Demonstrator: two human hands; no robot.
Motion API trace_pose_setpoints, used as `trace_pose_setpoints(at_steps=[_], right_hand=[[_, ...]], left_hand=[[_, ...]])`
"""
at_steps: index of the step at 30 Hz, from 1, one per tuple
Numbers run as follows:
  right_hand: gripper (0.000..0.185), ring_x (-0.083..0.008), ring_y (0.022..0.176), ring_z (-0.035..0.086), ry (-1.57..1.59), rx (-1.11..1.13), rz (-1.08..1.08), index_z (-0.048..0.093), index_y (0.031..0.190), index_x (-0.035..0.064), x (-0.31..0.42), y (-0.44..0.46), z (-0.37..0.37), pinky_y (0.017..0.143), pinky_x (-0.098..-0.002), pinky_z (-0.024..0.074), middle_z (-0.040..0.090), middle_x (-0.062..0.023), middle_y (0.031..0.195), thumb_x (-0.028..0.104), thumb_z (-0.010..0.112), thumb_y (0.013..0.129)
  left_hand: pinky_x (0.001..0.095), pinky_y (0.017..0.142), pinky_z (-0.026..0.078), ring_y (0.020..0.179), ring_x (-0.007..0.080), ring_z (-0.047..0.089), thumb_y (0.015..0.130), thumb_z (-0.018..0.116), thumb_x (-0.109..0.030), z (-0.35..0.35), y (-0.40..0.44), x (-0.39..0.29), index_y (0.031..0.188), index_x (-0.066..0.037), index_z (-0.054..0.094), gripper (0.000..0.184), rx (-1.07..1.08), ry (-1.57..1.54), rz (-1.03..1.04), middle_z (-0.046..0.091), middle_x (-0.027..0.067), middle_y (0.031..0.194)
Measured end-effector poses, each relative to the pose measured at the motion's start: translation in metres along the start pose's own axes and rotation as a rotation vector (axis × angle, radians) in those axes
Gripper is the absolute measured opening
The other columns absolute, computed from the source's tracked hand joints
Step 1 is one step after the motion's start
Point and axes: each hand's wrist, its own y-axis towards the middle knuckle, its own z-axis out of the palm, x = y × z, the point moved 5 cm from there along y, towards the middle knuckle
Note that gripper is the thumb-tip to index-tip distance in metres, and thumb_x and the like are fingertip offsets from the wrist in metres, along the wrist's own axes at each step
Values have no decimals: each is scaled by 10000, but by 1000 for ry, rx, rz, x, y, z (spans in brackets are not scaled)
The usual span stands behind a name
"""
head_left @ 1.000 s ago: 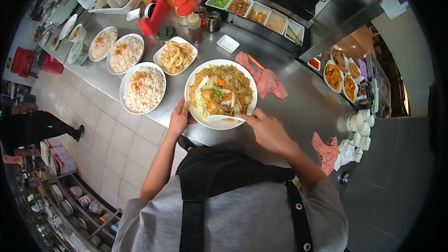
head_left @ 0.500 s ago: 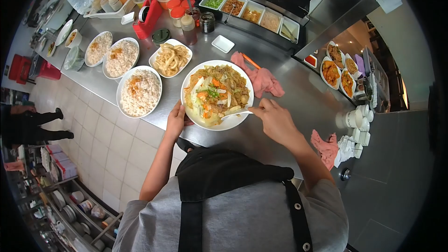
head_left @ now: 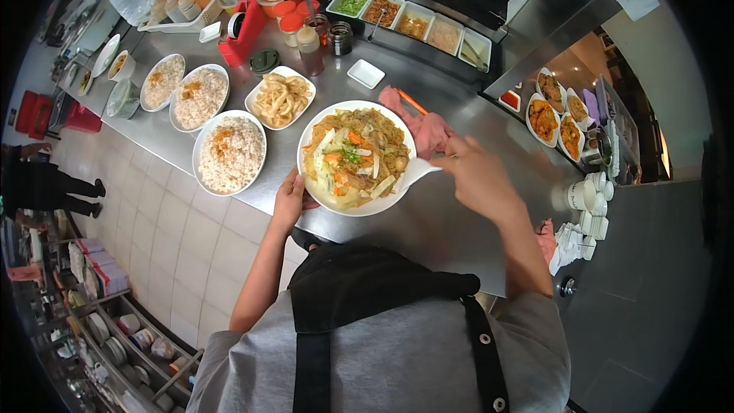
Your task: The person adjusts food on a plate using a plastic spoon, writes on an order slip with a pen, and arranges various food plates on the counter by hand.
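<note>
Steel counter [head_left: 459, 222] crowded: rice plates [head_left: 196, 154] left, pink cloth [head_left: 430, 131] just behind noodle plate [head_left: 391, 202]. Noodle plate at front edge, left hand [head_left: 287, 197] gripping rim; right hand [head_left: 475, 172] pinching white spoon [head_left: 413, 173] at its right rim.

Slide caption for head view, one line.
Left hand holds a round white plate of brown noodles; right hand holds a white utensil at the rim.

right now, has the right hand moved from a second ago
Yes: against the pink cloth beside the plate, the right hand has moved up the view and rightward, now nearer that cloth.
</note>
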Motion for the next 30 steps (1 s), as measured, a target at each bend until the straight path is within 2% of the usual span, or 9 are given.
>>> trace_pose_setpoints(at_steps=[3,9,12,15,18,21,24,27,30], right_hand=[[411,-248,988,545,-109,-17,25,716,1041,133,-5,8,-10,760,-374,496,580,-39,987,-43,572,698],[436,-244,971,537,-46,-3,-129,703,1067,133,-7,39,19,749,-375,501,563,-32,989,-59,597,691],[376,-236,961,533,-75,-32,-87,708,1043,129,-5,42,-3,750,-371,501,551,-34,954,-19,646,703],[340,-223,954,529,-176,-65,-63,718,1019,131,-14,54,-8,746,-357,502,546,-35,940,37,703,692],[322,-220,953,528,-252,-67,-101,728,1004,128,-20,66,5,747,-344,501,550,-37,938,64,703,689],[192,-242,952,536,-211,-61,-233,728,912,103,-13,79,22,756,-372,504,563,-66,913,116,626,749],[294,-227,965,523,-248,-96,-205,736,999,144,-11,85,6,769,-336,493,543,-40,920,94,619,734],[282,-223,967,520,-273,-138,-182,735,985,152,-13,96,-2,768,-340,492,544,-35,912,106,614,735],[171,-252,984,533,-259,-67,-260,704,897,91,-12,110,23,760,-374,500,574,-65,924,87,606,757]], left_hand=[[306,661,599,748,190,688,1043,356,-220,2,-2,0,1512,-119,240,494,-21,2,-20,666,119,1019],[312,645,604,728,191,693,1037,369,-188,4,-3,1,1518,-122,217,509,-36,-11,-20,666,128,1039],[347,653,613,789,249,710,1036,347,-153,3,-2,2,1525,-115,177,519,-25,9,-17,668,165,1061],[343,649,612,772,240,709,1036,349,-154,3,-1,3,1526,-121,178,520,-19,-8,4,671,158,1047],[323,668,606,765,197,697,1038,354,-174,4,-2,2,1521,-141,215,503,-29,11,-19,665,133,1060],[327,675,606,766,201,697,1039,354,-178,2,0,5,1522,-144,211,505,-19,5,-22,665,136,1063],[348,659,612,778,239,706,1037,346,-162,3,-1,4,1524,-105,173,520,-19,-41,-10,662,157,1063],[350,671,612,795,243,705,1039,340,-165,4,-4,1,1524,-102,169,519,-12,-15,-6,653,164,1081],[352,681,612,801,244,703,1040,336,-167,3,-2,2,1525,-106,167,518,-22,8,-23,651,165,1083]])
